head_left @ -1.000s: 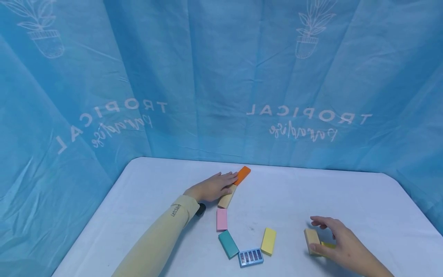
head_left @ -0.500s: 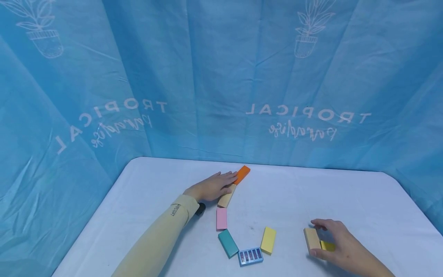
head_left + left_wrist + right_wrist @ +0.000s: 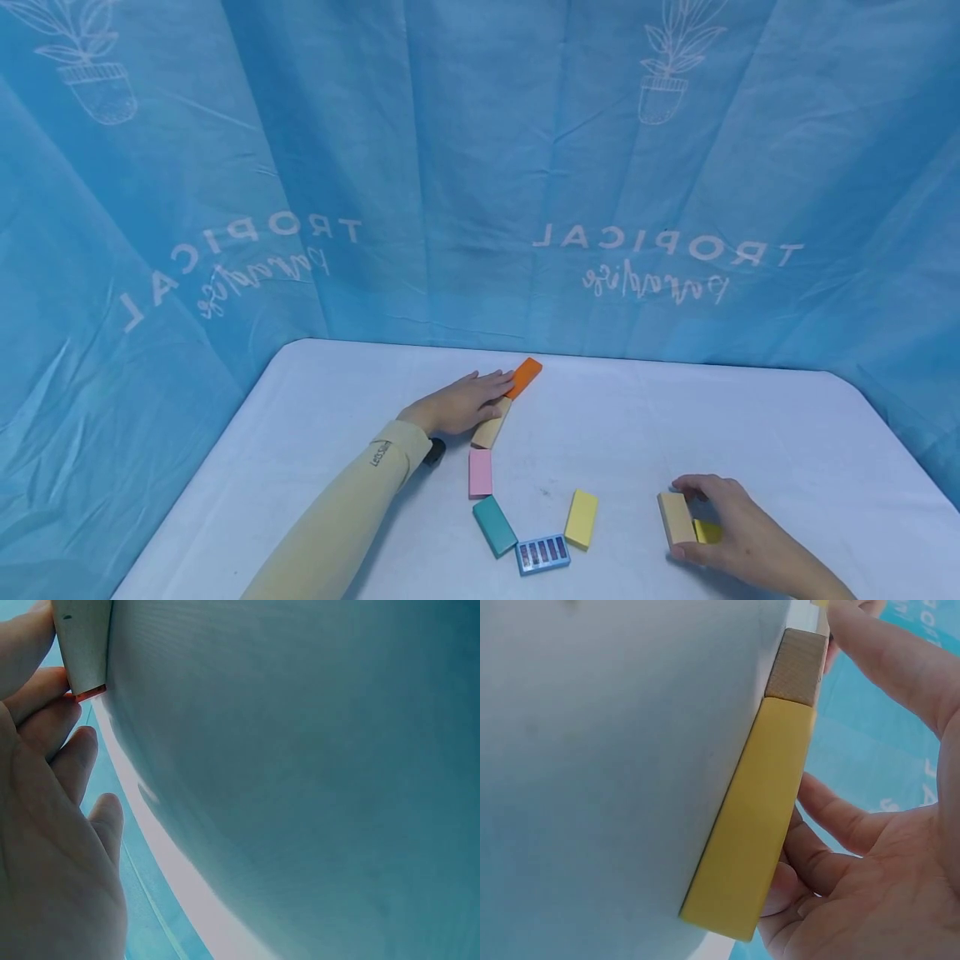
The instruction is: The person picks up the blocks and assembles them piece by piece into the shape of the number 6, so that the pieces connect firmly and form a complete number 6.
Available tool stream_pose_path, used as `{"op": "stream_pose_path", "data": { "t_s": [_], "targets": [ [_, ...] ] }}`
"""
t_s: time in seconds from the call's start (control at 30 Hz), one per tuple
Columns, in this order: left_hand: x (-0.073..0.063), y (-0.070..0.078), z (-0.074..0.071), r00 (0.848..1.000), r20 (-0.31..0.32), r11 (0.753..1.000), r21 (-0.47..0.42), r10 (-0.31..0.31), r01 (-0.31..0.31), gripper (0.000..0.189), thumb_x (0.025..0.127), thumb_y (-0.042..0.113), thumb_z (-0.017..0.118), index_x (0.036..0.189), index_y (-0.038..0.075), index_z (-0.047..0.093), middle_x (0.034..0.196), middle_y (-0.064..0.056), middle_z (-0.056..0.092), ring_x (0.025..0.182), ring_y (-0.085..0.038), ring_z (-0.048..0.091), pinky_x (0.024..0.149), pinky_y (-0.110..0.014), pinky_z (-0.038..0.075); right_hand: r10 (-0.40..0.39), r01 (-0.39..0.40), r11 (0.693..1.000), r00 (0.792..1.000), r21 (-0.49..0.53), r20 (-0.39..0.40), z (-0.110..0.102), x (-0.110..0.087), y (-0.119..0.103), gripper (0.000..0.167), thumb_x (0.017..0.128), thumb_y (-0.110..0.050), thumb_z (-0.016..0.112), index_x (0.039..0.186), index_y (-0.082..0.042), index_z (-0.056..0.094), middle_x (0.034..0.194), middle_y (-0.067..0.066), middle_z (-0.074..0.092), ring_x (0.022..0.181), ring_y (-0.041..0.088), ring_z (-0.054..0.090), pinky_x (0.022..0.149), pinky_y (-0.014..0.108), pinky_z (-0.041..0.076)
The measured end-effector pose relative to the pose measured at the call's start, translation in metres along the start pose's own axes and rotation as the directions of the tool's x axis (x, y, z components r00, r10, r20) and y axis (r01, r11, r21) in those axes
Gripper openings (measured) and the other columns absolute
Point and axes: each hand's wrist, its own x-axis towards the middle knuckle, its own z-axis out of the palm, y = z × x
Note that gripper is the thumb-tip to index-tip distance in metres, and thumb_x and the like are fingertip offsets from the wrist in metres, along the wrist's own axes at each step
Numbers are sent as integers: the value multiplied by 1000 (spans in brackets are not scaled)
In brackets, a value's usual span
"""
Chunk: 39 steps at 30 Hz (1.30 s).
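Observation:
In the head view my left hand point(image 3: 461, 404) lies with extended fingers across the seam of an orange block point(image 3: 527, 377) and a wooden block point(image 3: 491, 425). The left wrist view shows the thumb beside the wooden block point(image 3: 81, 645) and a finger at its end. My right hand point(image 3: 738, 525) spans a second wooden block point(image 3: 677, 518), thumb at the near end and index finger at the far end. Against that block stands a yellow block point(image 3: 707, 531), partly covered by the hand. The right wrist view shows fingers curled behind the yellow block point(image 3: 750, 817).
From the left wooden block a curve of blocks runs nearer: pink point(image 3: 480, 473), teal point(image 3: 494, 527), blue with printed stripes point(image 3: 543, 555) and yellow point(image 3: 581, 519). They lie on a white table point(image 3: 360, 375). A blue curtain point(image 3: 480, 167) hangs behind it.
My right fingers have drawn in a little around the right wooden block, and the yellow block beside it shows more than at first. The left hand and the curve of blocks stay put.

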Motion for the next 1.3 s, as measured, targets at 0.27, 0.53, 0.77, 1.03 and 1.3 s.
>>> {"op": "stream_pose_path", "data": {
  "t_s": [0.27,0.53,0.77,1.03,1.3],
  "targets": [
    [0,0,0,1000,3,1000,-4,-1,1,58,109,36,43,160,14,27,167,3,19,154,-14,13,125,-37,10,10,-10,1000,1000,-10,6,0,3,-1,87,64,-54,91,128,-5,57,120,5,59,104,21,53,93,51,50],
    [1,0,0,1000,6,1000,-5,-9,9,58,109,36,43,160,14,28,167,3,19,154,-14,13,125,-37,10,18,-18,1000,1000,-17,4,1,4,-1,84,65,-52,91,127,-6,58,119,3,60,103,20,53,94,51,51],
    [1,-1,1,1000,6,1000,-8,-10,10,58,109,36,44,160,14,28,167,2,19,153,-14,14,125,-37,11,12,-12,1000,1000,-2,8,2,2,-2,85,65,-54,90,127,-6,57,118,4,59,104,20,53,94,51,51],
    [1,-1,1,1000,3,1000,-16,-11,11,58,109,36,44,160,14,28,167,3,20,153,-15,14,125,-38,11,35,-35,999,999,-32,0,2,3,-6,84,65,-52,91,126,-5,58,116,3,60,100,19,53,93,51,51],
    [0,0,0,1000,5,1000,-18,-13,13,58,109,36,43,160,14,28,167,3,20,153,-15,14,125,-37,11,-15,14,1000,1000,-25,-27,0,1,-7,79,68,-51,89,126,-8,58,118,3,60,101,18,53,91,47,52]
  ]
}}
